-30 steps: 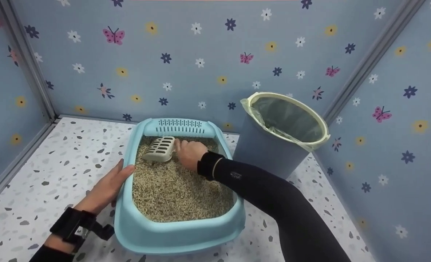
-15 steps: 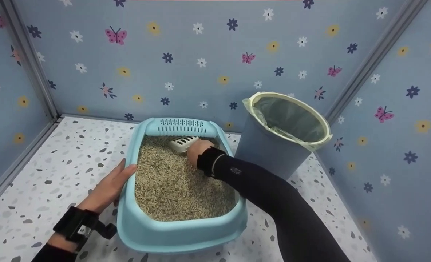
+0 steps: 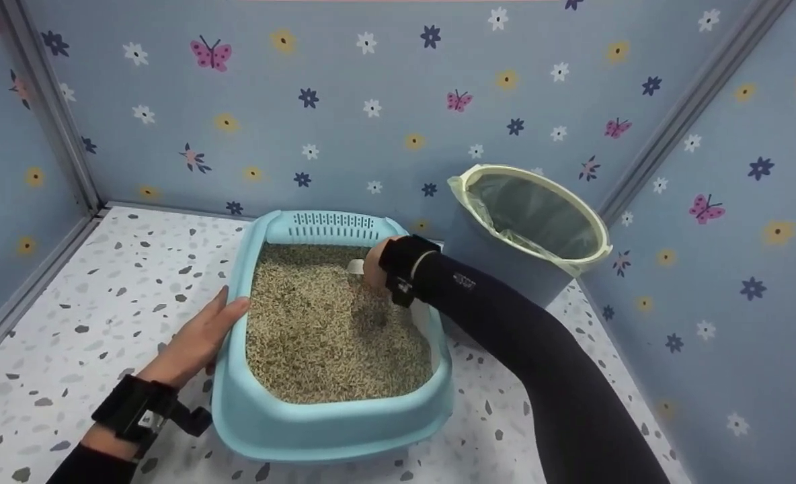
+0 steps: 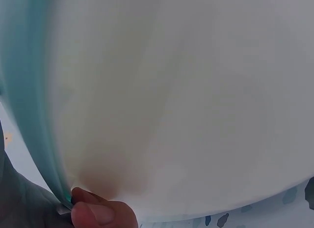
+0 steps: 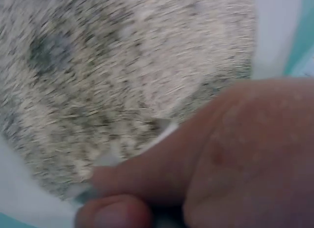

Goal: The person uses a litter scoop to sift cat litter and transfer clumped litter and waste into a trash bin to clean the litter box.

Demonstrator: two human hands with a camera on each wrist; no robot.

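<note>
A light blue litter box (image 3: 331,430) stands on the floor, filled with tan pellet litter (image 3: 304,323). My left hand (image 3: 200,336) grips its left side wall, thumb on the rim; in the left wrist view, fingertips (image 4: 105,214) curl at the edge of the box. Inside the box, near the right rear, my right hand (image 3: 375,263) holds a pale litter scoop (image 3: 355,267). Most of the scoop is hidden behind the hand. The right wrist view is blurred, with thumb and finger around the scoop (image 5: 109,156) just over the litter.
A blue-grey trash bin (image 3: 499,262) with a pale rim and a thin liner bag (image 3: 532,208) stands right of the box, behind my right forearm. Flower-patterned walls (image 3: 371,81) enclose the back and sides. The floor (image 3: 89,323) is white with grey speckles.
My right hand has drawn the scoop from the box's left rear to the right, and its slotted head has turned out of sight. My left hand keeps its place on the box.
</note>
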